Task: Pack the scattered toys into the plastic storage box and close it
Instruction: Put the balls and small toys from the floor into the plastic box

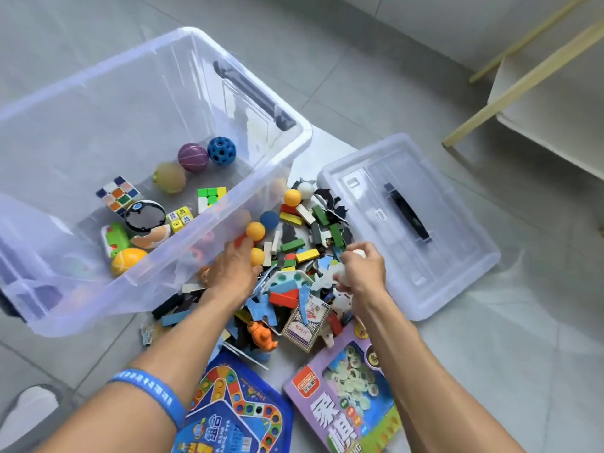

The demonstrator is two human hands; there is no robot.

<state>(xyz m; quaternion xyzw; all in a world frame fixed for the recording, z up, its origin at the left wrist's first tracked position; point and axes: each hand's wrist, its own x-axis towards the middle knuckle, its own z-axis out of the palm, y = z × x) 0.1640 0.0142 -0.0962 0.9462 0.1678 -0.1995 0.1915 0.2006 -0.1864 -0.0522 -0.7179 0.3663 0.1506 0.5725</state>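
A clear plastic storage box (287,158) stands open on the floor at the left, holding balls, two puzzle cubes and other toys. Its lid (457,282) lies flat at the right, dark handle up. Between them sits a pile of scattered toys (304,256): coloured wooden blocks, foam pieces, a card deck (305,325). My left hand (233,266) is closed around orange balls (256,232) beside the box wall. My right hand (362,269) grips white balls (359,254) over the pile.
A blue game board (235,410) and a purple chess set box (349,390) lie near me on the grey tile floor. An orange figure (263,335) sits at the pile's near edge. Wooden furniture legs (523,83) stand at the far right.
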